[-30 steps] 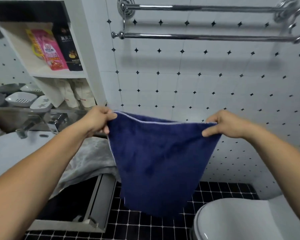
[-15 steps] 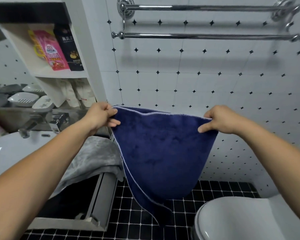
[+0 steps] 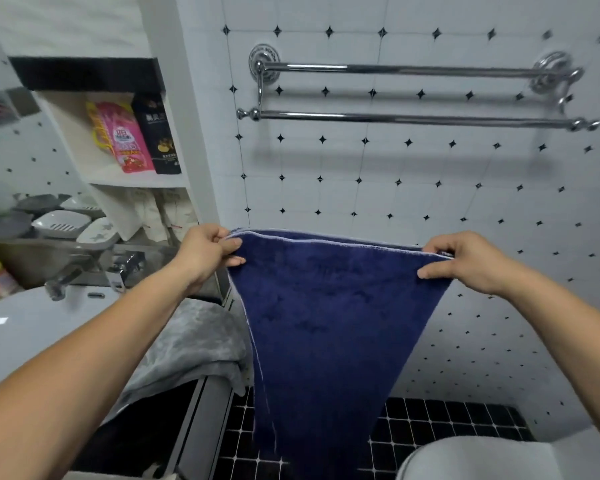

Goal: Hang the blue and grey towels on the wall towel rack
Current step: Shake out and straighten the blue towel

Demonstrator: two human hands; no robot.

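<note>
A blue towel (image 3: 326, 327) hangs spread in front of me, folded double along its top edge. My left hand (image 3: 207, 252) pinches its upper left corner and my right hand (image 3: 465, 261) pinches its upper right corner. The chrome wall towel rack (image 3: 413, 118) with two bars is fixed to the tiled wall above the towel, well clear of it, and both bars are bare. A grey towel (image 3: 187, 344) lies crumpled over the right edge of the washbasin counter, under my left forearm.
A white washbasin (image 3: 25, 327) with a chrome tap (image 3: 63, 277) sits at lower left. Shelves (image 3: 132, 180) hold pink and black pouches; soap dishes lie below. A white toilet (image 3: 499, 459) is at bottom right, over a black tiled floor (image 3: 447, 420).
The view has tilted up, so the rack sits lower in frame. The towel's top edge is now pulled straighter between my hands, and its lower part hangs in a narrower point.
</note>
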